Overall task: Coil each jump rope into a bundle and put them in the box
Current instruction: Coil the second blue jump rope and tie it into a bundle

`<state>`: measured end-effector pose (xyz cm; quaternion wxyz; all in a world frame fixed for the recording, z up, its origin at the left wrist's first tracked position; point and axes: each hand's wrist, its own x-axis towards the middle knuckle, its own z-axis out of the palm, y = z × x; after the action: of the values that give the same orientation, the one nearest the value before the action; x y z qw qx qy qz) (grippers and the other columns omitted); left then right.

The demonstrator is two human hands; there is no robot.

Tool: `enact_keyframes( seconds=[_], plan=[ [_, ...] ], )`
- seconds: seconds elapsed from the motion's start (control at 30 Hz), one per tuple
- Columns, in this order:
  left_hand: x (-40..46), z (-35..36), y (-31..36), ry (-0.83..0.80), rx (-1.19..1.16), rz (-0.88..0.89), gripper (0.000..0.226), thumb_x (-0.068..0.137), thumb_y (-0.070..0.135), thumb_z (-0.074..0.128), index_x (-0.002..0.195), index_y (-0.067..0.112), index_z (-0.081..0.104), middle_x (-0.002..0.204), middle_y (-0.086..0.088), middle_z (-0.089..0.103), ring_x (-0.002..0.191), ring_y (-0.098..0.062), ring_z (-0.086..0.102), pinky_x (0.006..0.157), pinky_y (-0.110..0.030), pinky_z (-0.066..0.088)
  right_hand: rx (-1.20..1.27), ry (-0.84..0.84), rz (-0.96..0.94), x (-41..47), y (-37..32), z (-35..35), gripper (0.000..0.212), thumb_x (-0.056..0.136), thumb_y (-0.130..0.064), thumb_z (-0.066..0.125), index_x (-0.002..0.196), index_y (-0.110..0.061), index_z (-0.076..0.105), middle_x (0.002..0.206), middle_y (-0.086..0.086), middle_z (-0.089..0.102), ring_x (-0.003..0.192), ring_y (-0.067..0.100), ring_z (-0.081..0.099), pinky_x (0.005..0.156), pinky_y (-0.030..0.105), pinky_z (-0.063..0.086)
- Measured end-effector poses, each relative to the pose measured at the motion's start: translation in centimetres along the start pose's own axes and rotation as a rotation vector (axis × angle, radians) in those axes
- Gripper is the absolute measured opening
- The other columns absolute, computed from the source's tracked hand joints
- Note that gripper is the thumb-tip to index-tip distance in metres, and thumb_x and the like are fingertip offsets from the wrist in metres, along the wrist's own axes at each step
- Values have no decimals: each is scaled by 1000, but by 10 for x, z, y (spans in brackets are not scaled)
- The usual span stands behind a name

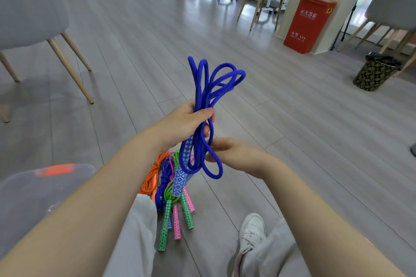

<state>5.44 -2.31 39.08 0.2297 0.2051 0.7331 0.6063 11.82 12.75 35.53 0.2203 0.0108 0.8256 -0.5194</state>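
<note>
Head view showed a blue jump rope folded into long loops and held up at the centre of the frame, above the grey plank floor. Its looped ends fanned upward, other loops hung down, and its blue-and-white patterned handles pointed down toward the floor. The left hand gripped the bundle at its middle, fingers and thumb curled round the strands. The right hand, just below and to the right, had its fingers curled at the hanging loops; how firmly it held them could not be told.

Below the bundle, on the floor at lower centre, lay a pile of other jump ropes: an orange rope, a green rope with green patterned handles, and pink handles beside them. A clear plastic box with an orange patch sat at the lower left. A white trouser leg and a white sneaker filled the bottom edge.

Farther out stood a grey chair at upper left, a red fire-extinguisher cabinet at upper right, and a dark patterned waste bin at the right.
</note>
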Motion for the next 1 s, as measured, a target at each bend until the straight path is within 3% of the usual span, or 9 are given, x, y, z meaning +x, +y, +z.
enact_keyframes(
  seconds=[0.23, 0.33, 0.43, 0.53, 0.67, 0.77, 0.83, 0.9, 1.0],
  plan=[
    [0, -15, -3, 110, 72, -30, 17, 99, 18, 44, 93, 12, 58, 66, 3, 63, 62, -13, 56, 74, -39, 53, -124, -33, 57, -4, 8, -16, 22, 95, -29, 56, 101, -10, 66, 89, -1, 71, 91, 11, 65, 104, 38, 44],
    [2, -20, -7, 169, 267, -21, 14, 98, 18, 44, 92, 15, 56, 81, -13, 67, 64, -17, 58, 77, -44, 54, -121, -2, 88, -9, 10, -29, 27, 98, -32, 51, 100, -9, 66, 77, 0, 65, 78, 14, 64, 93, 35, 52],
    [1, -21, -8, 179, 333, -43, 13, 98, 22, 45, 99, 14, 56, 70, -5, 63, 64, -17, 59, 73, -41, 53, -53, 36, 92, -15, 13, -42, 29, 99, -31, 49, 97, -10, 69, 70, 1, 55, 64, 14, 53, 75, 31, 55],
    [-5, -18, -3, 44, 169, -85, 15, 100, 24, 47, 104, 16, 58, 65, -1, 60, 70, -19, 60, 77, -40, 53, -101, 76, 104, -18, 18, -53, 29, 98, -35, 52, 92, -14, 72, 69, 1, 54, 62, 13, 48, 65, 29, 48],
    [-19, -2, 3, -258, 118, -27, 16, 98, 12, 50, 91, 20, 62, 65, 1, 56, 65, -7, 58, 68, -21, 51, -160, 103, 122, -22, 26, -61, 22, 94, -29, 60, 85, -12, 70, 68, 2, 55, 62, 14, 46, 61, 29, 43],
    [-25, 16, -4, -414, 521, 91, 25, 93, 6, 53, 79, 26, 49, 75, 4, 51, 67, -5, 50, 66, -22, 44, -194, 180, 58, -24, 29, -69, 16, 87, -9, 63, 72, -5, 61, 69, 12, 51, 65, 20, 43, 61, 33, 38],
    [-26, 28, -13, -480, 875, 165, 16, 91, 14, 54, 85, 26, 45, 89, 4, 48, 79, -10, 49, 74, -26, 42, -148, 174, 60, -25, 28, -75, 14, 84, -18, 69, 81, -4, 68, 70, 10, 54, 65, 18, 45, 57, 28, 40],
    [-25, 37, -21, -441, 1066, 182, 8, 92, 22, 53, 98, 21, 48, 101, 2, 47, 88, -15, 52, 78, -30, 44, -107, 155, 78, -27, 26, -82, 20, 84, -22, 70, 88, -3, 70, 69, 8, 54, 62, 15, 44, 54, 24, 39],
    [-21, 41, -28, -260, 1117, 253, 22, 92, 25, 53, 110, 15, 45, 104, 0, 48, 90, -21, 57, 75, -32, 47, -1, 183, 31, -28, 24, -87, 24, 91, -26, 63, 87, -3, 70, 65, 6, 49, 59, 16, 39, 54, 25, 36]
  ],
)
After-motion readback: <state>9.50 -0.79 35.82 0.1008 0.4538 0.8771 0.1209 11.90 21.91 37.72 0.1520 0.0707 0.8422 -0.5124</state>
